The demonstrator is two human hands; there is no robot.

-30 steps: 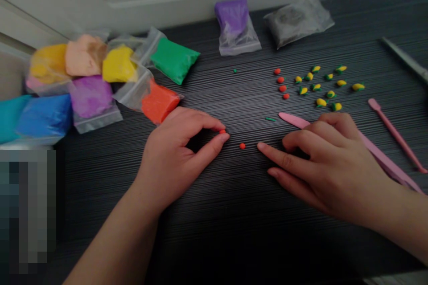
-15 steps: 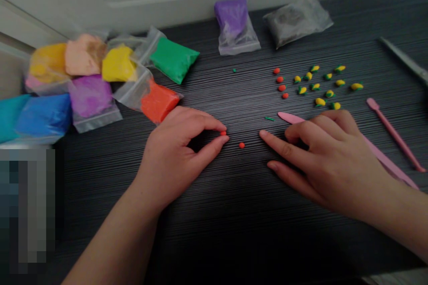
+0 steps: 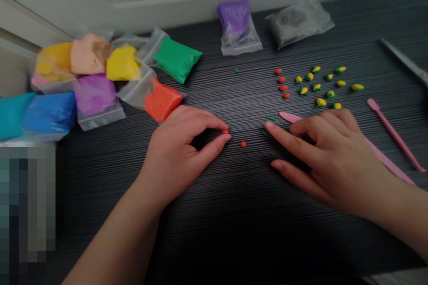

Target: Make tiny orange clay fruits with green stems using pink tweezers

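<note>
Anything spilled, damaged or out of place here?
Nothing looks spilled or damaged. Mildly odd: one tiny green clay-like speck lies alone below the violet block in a clear plastic bag, and a pixelated patch hides the lower left corner.

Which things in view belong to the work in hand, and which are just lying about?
Likely in the work:
- left hand, pinching a red ball
- right hand, fingertip by green strips
- loose red ball
- row of red pieces

Apparently just lying about:
- yellow-green pieces
- pink knife, partly under the right hand
- pink rod
- metal blade
- bags
</note>
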